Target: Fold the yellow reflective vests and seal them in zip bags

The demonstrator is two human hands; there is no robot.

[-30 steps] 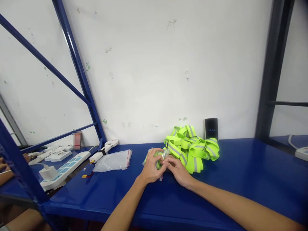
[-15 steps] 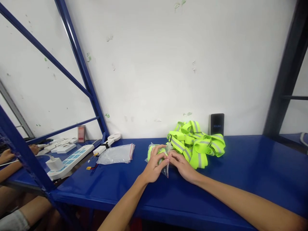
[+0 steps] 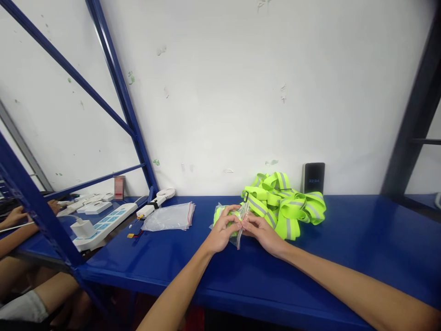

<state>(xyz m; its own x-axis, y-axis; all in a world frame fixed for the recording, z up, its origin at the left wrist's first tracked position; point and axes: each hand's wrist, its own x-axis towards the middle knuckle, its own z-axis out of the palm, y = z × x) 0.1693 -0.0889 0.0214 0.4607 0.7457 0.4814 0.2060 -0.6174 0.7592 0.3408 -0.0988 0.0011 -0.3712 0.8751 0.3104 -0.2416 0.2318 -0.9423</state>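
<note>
A clear zip bag (image 3: 238, 241) with a folded neon-yellow reflective strap (image 3: 218, 213) inside lies between my hands on the blue table. My left hand (image 3: 223, 230) is closed on the bag's body, close to its opening. Thumb and fingers of my right hand (image 3: 261, 231) pinch the bag's zip edge from the other side. The fingertips of both hands nearly meet there. Right behind my right hand lies a loose heap of neon-yellow reflective straps (image 3: 289, 207) with grey stripes and a black buckle.
A stack of flat clear bags (image 3: 168, 217) lies to the left, beside a white handheld fan (image 3: 166, 194). A phone (image 3: 313, 178) leans on the wall. Past the blue rack post (image 3: 119, 87) are a power strip (image 3: 106, 226) and another person's hands (image 3: 17, 215).
My fingers have shifted slightly along the bag's zip edge, and the bag's opening edge is tilted differently. The whole view has turned a little to the left.
</note>
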